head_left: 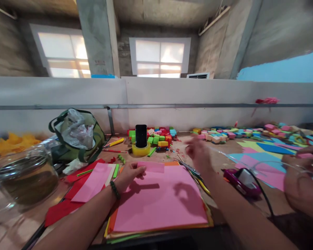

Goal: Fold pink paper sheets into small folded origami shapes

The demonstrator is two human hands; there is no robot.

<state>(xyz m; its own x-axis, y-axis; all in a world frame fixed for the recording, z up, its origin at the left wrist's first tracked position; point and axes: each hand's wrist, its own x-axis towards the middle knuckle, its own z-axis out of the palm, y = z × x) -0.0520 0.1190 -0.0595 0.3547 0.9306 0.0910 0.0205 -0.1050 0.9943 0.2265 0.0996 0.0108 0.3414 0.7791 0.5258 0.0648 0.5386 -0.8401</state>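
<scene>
My left hand (130,176), with a dark beaded bracelet at the wrist, holds a small pink paper strip (152,167) between thumb and fingers. The strip is near the far edge of a large pink sheet (159,208) and casts a narrow shadow on it. That sheet tops a stack with orange, yellow and green paper edges showing. My right hand (199,154) is raised beyond the stack's far right corner. Motion smears its fingers, so whether they hold anything is hidden. Scissors (191,168) lie beside the stack below that hand.
A phone (141,136) stands in a yellow tape roll (141,149) before colourful folded paper pieces (156,139). Left are a glass jug (26,177), a bag (78,135) and red paper (59,211). Right are a magenta device (242,182) and another person's hands (301,166).
</scene>
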